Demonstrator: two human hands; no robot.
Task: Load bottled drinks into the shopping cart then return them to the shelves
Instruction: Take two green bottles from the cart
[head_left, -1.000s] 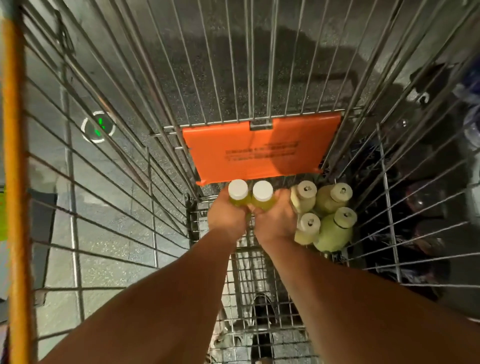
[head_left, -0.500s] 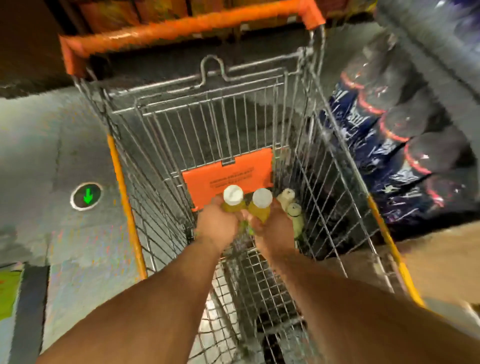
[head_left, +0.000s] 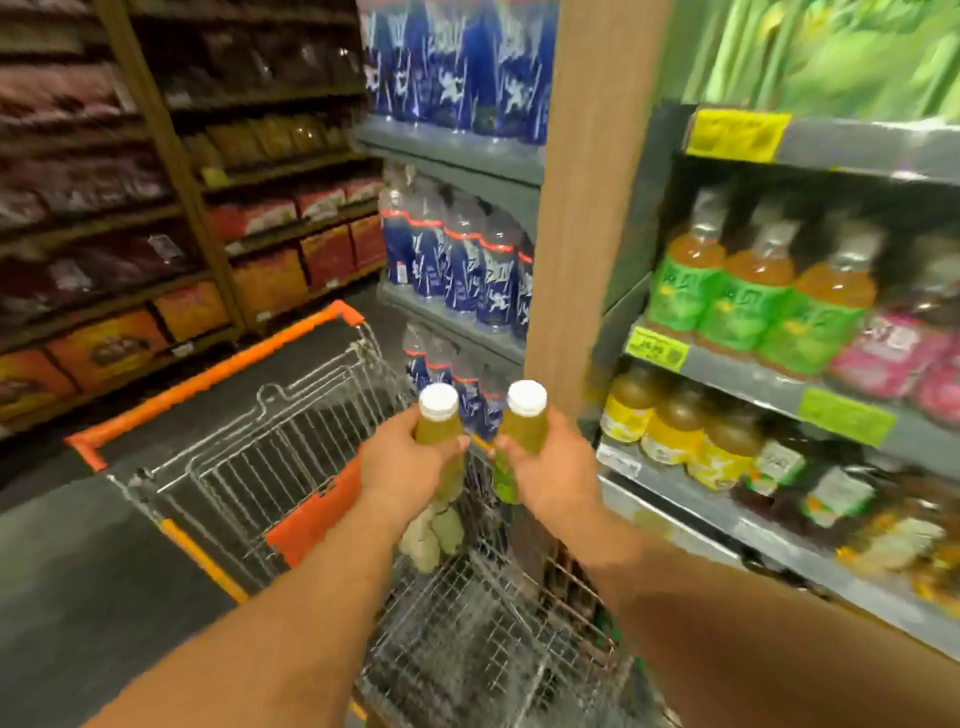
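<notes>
Both hands up over the cart (head_left: 249, 467), each wrapped round one bottle: left hand (head_left: 402, 462) on the left bottle (head_left: 440, 431), right hand (head_left: 550, 467) on the right bottle (head_left: 522, 436), caps upward. I judge this the return phase, these two bound for the shelves (head_left: 779, 384) at right. Pale bottles (head_left: 434, 535) lie in the cart, not yet returned; count unclear.

Two upright white-capped green bottles (head_left: 439, 436) (head_left: 521, 441)
</notes>
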